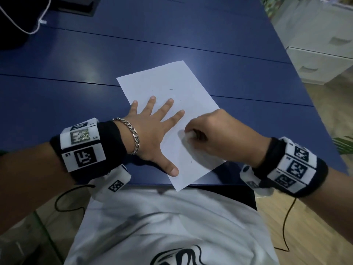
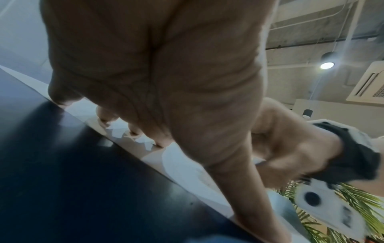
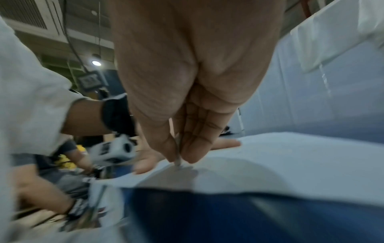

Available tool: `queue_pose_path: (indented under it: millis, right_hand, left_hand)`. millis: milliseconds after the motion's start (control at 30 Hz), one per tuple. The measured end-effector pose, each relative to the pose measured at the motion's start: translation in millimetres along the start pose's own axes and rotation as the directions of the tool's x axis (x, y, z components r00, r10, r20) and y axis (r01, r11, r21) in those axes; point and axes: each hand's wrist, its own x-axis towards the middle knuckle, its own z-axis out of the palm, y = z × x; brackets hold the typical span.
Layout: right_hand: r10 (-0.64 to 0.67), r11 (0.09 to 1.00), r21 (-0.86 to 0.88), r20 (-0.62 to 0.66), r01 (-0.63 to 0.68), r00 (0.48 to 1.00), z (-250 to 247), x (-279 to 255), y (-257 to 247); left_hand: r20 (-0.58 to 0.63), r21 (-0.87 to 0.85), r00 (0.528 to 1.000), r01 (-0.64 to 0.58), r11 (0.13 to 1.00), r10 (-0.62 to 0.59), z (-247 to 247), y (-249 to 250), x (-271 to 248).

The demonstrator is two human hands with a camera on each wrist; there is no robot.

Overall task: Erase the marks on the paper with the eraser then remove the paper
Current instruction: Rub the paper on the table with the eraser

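A white sheet of paper [image 1: 172,87] lies slanted on the blue table [image 1: 76,104], its near corner hanging over the front edge. Faint pencil marks [image 1: 172,89] show near its middle. My left hand [image 1: 152,129] lies flat on the sheet with fingers spread, pressing it down. My right hand [image 1: 193,133] pinches a small pale eraser [image 3: 178,162] between thumb and fingers, its tip on the paper [image 3: 290,156] just right of the left hand. In the left wrist view the left fingertips [image 2: 104,117] rest on the paper [image 2: 180,166].
A black object with a white cord [image 1: 21,25] sits at the table's far left. White drawers [image 1: 321,60] stand to the right, past the table edge. A plant [image 2: 357,205] is at the lower right, and my white shirt [image 1: 172,226] is below the front edge.
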Motion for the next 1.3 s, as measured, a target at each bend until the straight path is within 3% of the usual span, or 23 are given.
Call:
queue_pose_path:
  millis: [133, 300, 367, 467, 567, 633, 767, 900, 967, 1133, 1300]
  right_hand:
    - [-0.116, 0.991, 0.086, 0.163, 0.103, 0.980, 7, -23, -26]
    - [0.071, 0.997, -0.026, -0.052, -0.072, 0.996, -1, -6, 11]
    - [0.015, 1.000, -0.007, -0.013, -0.015, 1.000, 6, -14, -3]
    - [-0.043, 0.998, 0.056, 0.144, 0.036, 0.989, 5, -29, -21]
    - [0.080, 0.997, -0.015, 0.003, -0.080, 0.997, -3, -17, 8]
    - [0.085, 0.996, -0.022, -0.021, -0.085, 0.996, -2, -18, 9]
    - [-0.030, 0.999, 0.050, 0.168, 0.022, 0.985, 2, -32, -26]
    - [0.106, 0.994, -0.019, -0.009, -0.106, 0.994, -13, -3, 17]
    - [0.101, 0.994, -0.031, -0.047, -0.103, 0.994, -14, 3, 24]
    - [-0.051, 0.997, -0.049, 0.130, 0.058, 0.990, -10, -6, -4]
    - [0.022, 0.995, -0.096, 0.014, -0.021, 1.000, -22, 15, 24]
  left_hand:
    - [0.003, 0.005, 1.000, 0.003, 1.000, -0.003, 0, 1, 1]
    - [0.002, 0.014, 1.000, -0.001, 1.000, 0.001, 0, 0, 1]
    - [0.007, 0.020, 1.000, 0.004, 1.000, -0.004, -1, 0, 1]
    - [0.012, 0.020, 1.000, 0.003, 1.000, -0.004, -1, 1, 0]
    - [0.008, 0.010, 1.000, -0.002, 1.000, 0.002, -1, 0, 0]
    - [0.009, 0.013, 1.000, 0.002, 1.000, -0.002, -1, 0, 0]
    - [0.009, 0.019, 1.000, 0.004, 1.000, -0.004, -1, 1, 0]
    - [0.006, 0.018, 1.000, 0.001, 1.000, -0.001, -1, 0, 0]
    - [0.002, 0.014, 1.000, 0.004, 1.000, -0.004, -1, -1, 0]
    - [0.001, 0.010, 1.000, 0.007, 1.000, -0.007, 0, 1, 0]
    - [0.001, 0.001, 1.000, 0.005, 1.000, -0.005, 0, 0, 0]
